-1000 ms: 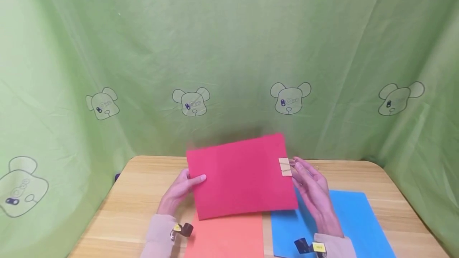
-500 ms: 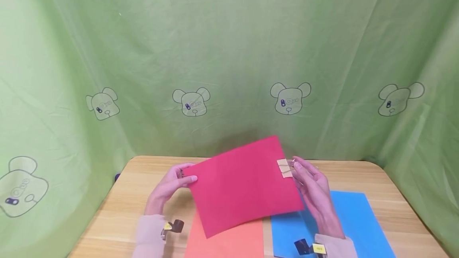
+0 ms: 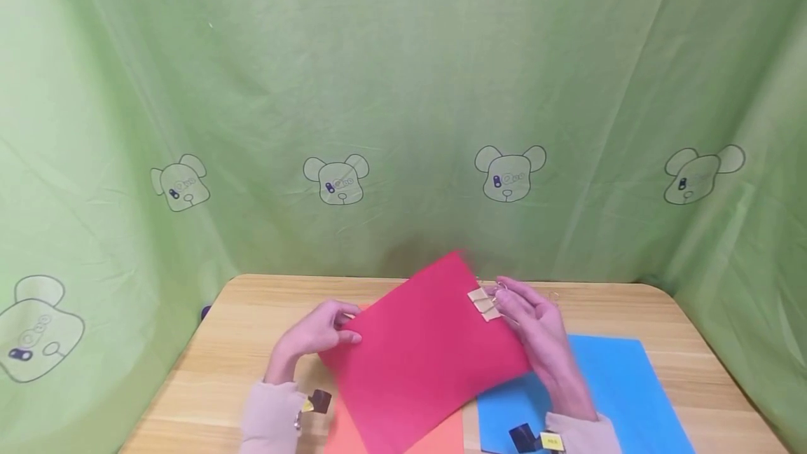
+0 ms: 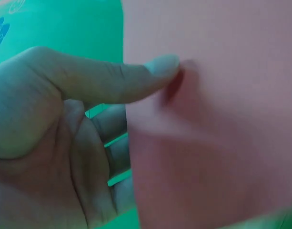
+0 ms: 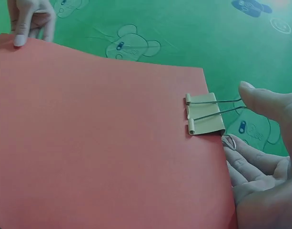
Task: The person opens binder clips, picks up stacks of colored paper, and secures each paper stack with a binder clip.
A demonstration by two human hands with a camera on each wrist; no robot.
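While the red sheet (image 3: 416,363) tilts above orange sheet (image 3: 444,440) and blue sheet (image 3: 630,384) (head view only), left hand (image 3: 318,331) pinches its edge; right hand (image 3: 545,331) grips binder clip (image 5: 203,125) by wire handles (image 5: 231,110), outside left-wrist view; green curtain (image 3: 403,90) behind.

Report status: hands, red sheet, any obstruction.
Left hand pinching red sheet. Right hand gripping clip on its edge. Orange sheet, blue sheet partly beneath. No obstruction visible.

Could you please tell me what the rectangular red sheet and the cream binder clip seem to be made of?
Rectangular red sheet: probably matte paper or card; it bows, without shine. Cream binder clip: likely smooth painted metal, given its rolled edges and wire handles.
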